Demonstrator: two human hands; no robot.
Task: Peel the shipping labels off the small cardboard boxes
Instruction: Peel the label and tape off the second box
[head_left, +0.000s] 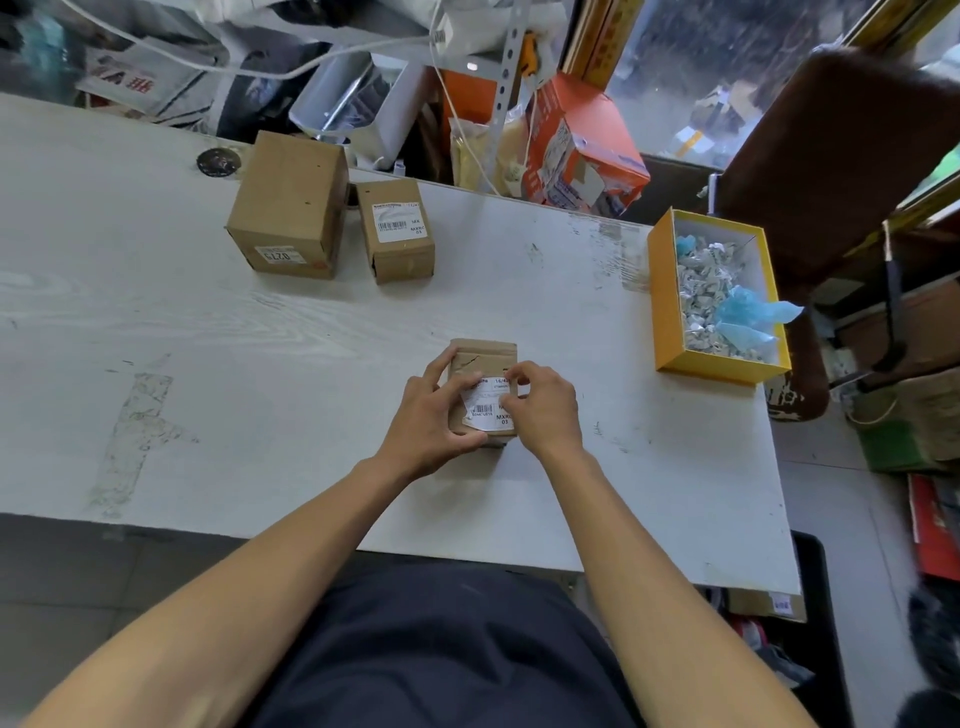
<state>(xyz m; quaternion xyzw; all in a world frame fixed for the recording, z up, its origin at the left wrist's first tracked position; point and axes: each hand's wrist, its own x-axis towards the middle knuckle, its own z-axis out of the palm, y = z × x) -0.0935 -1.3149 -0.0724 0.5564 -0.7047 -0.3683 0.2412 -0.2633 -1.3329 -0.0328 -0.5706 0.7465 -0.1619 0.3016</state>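
Three cardboard boxes sit on the white surface (649, 467): the small box (483, 358) under my hands near the front edge, and two more well apart at the back, a bigger box (288, 202) touching a smaller box (397, 231). My left hand (426, 415) grips the near box with its fingers curled round the side, while my right hand (545, 402) pinches the upper edge of its one white label (485, 405). One yellow tray (670, 322) of crumpled label scraps stands to the right.
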